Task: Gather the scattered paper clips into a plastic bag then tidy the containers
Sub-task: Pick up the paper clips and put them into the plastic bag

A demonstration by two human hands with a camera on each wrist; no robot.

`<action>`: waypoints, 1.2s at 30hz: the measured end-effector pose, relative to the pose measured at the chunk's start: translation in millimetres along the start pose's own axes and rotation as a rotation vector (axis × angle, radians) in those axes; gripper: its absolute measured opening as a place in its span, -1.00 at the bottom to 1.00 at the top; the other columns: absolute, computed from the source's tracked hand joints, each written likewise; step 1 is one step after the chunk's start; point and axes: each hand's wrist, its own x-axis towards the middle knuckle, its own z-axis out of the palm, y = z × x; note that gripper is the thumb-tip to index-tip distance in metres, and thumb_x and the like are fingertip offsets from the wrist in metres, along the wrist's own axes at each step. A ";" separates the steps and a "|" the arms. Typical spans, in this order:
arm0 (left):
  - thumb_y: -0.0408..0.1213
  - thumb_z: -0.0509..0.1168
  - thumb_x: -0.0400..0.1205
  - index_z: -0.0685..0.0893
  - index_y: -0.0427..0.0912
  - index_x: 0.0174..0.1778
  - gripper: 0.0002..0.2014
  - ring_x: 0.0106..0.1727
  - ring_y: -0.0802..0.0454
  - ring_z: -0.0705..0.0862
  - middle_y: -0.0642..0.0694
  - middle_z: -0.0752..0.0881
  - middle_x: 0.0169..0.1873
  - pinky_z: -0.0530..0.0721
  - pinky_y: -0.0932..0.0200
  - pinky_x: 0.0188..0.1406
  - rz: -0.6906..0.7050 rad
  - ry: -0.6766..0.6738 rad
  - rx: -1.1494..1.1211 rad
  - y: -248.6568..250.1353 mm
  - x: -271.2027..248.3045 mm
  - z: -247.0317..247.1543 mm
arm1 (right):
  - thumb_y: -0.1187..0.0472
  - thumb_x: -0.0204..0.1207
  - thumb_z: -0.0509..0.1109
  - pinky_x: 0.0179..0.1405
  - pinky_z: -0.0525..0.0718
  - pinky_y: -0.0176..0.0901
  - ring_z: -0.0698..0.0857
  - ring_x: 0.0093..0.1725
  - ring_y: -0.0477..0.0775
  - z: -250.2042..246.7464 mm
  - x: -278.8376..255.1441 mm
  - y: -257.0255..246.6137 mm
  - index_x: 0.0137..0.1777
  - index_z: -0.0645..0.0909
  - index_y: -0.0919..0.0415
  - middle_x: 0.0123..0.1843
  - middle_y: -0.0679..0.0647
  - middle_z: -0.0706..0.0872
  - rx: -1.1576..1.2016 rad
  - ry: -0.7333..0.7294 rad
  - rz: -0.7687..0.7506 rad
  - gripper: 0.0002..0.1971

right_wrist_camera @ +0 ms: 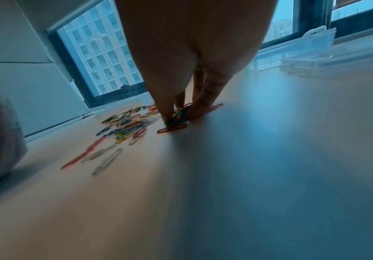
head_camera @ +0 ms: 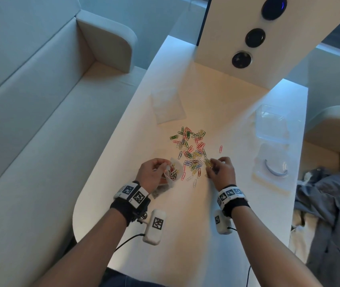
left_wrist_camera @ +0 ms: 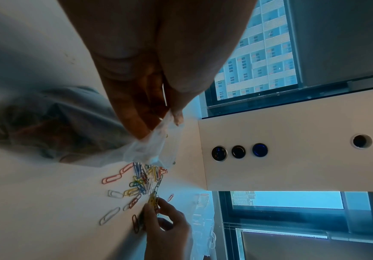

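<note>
Coloured wire paper clips (head_camera: 190, 152), light and slippery, spread across the white surface (head_camera: 185, 214).

We judge them stiff but prone to tangle, best pinched in small bunches at the heap's near edge. Our right hand (head_camera: 220, 170) pinches a few yellow ones at the pile's five o'clock. Our left hand (head_camera: 152, 172), at eight o'clock, grips the thin, limp plastic bag (head_camera: 172, 172) by its mouth, some clips already inside. Clear containers (head_camera: 272, 141) lie at three o'clock.
</note>
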 end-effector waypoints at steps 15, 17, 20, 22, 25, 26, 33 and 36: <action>-0.34 0.29 0.68 0.75 -0.12 -0.06 -0.88 0.01 -0.22 0.81 -0.27 0.80 0.01 0.79 -0.17 0.03 -0.093 0.014 -0.072 -7.8 8.9 23.0 | 0.48 0.54 0.37 -0.08 0.80 -0.24 0.81 0.02 0.11 -34.0 -22.4 -23.2 0.25 0.62 0.50 0.08 0.30 0.79 1.453 -0.136 0.630 -0.71; -0.34 0.30 0.68 0.75 -0.17 -0.01 -0.89 -0.01 -0.19 0.81 -0.26 0.80 0.00 0.81 -0.09 -0.04 -0.093 0.013 -0.065 -7.0 10.6 26.2 | 0.48 0.57 0.32 -0.08 0.78 -0.27 0.81 0.02 0.08 -36.8 -29.5 -43.7 0.23 0.62 0.48 0.06 0.26 0.80 1.524 -0.255 0.554 -0.75; -0.37 0.28 0.69 0.72 -0.32 0.10 -0.84 -0.18 -0.13 0.80 -0.27 0.79 -0.09 0.83 0.09 -0.25 -0.105 0.003 -0.095 -5.7 10.7 31.5 | 0.48 0.55 0.36 0.07 0.78 -0.18 0.79 0.08 0.12 -29.9 -40.1 -73.1 0.24 0.63 0.51 0.11 0.29 0.79 1.409 -0.381 0.439 -0.73; -0.37 0.27 0.69 0.71 -0.34 0.08 -0.85 -0.27 -0.09 0.80 -0.27 0.79 -0.14 0.81 0.13 -0.30 -0.100 -0.016 -0.095 -5.8 9.9 35.7 | 0.48 0.50 0.43 0.10 0.78 -0.10 0.79 0.04 0.18 -22.0 -45.7 -84.2 0.19 0.66 0.54 0.08 0.36 0.79 1.212 -0.394 0.329 -0.73; -0.39 0.26 0.70 0.70 -0.34 0.05 -0.87 -0.33 -0.06 0.78 -0.27 0.78 -0.17 0.81 0.16 -0.34 -0.076 -0.013 -0.081 -6.0 9.6 39.2 | 0.49 0.47 0.44 -0.03 0.78 -0.19 0.81 -0.17 -0.03 -17.9 -47.8 -92.3 0.07 0.78 0.37 -0.11 0.20 0.83 0.725 -0.263 0.157 -0.80; -0.39 0.27 0.70 0.70 -0.35 0.06 -0.86 -0.33 -0.07 0.78 -0.27 0.78 -0.18 0.81 0.16 -0.33 -0.067 -0.009 -0.075 -5.7 9.6 39.1 | 0.49 0.47 0.40 -0.10 0.74 -0.30 0.77 -0.26 -0.18 -18.4 -47.6 -94.3 0.05 0.80 0.29 -0.15 0.10 0.83 0.554 -0.222 0.090 -0.77; -0.38 0.31 0.67 0.76 -0.22 -0.03 -0.89 -0.21 -0.23 0.80 -0.32 0.81 -0.15 0.82 -0.09 -0.06 -0.029 -0.030 -0.049 -10.1 11.2 40.7 | 0.37 0.56 0.28 -0.10 0.58 -0.21 0.60 -0.29 0.00 -21.3 -45.6 -108.2 -0.16 0.81 0.13 -0.22 0.05 0.81 -0.154 -0.353 -0.302 -0.73; -0.39 0.29 0.68 0.75 -0.26 0.00 -0.88 -0.20 -0.17 0.78 -0.27 0.81 -0.17 0.82 -0.02 -0.11 -0.026 -0.025 -0.058 -7.3 11.6 37.7 | 0.43 0.50 0.30 -0.06 0.67 -0.25 0.64 -0.28 -0.12 -29.6 -42.8 -108.4 -0.13 0.83 0.13 -0.17 -0.01 0.83 0.040 -0.278 -0.288 -0.71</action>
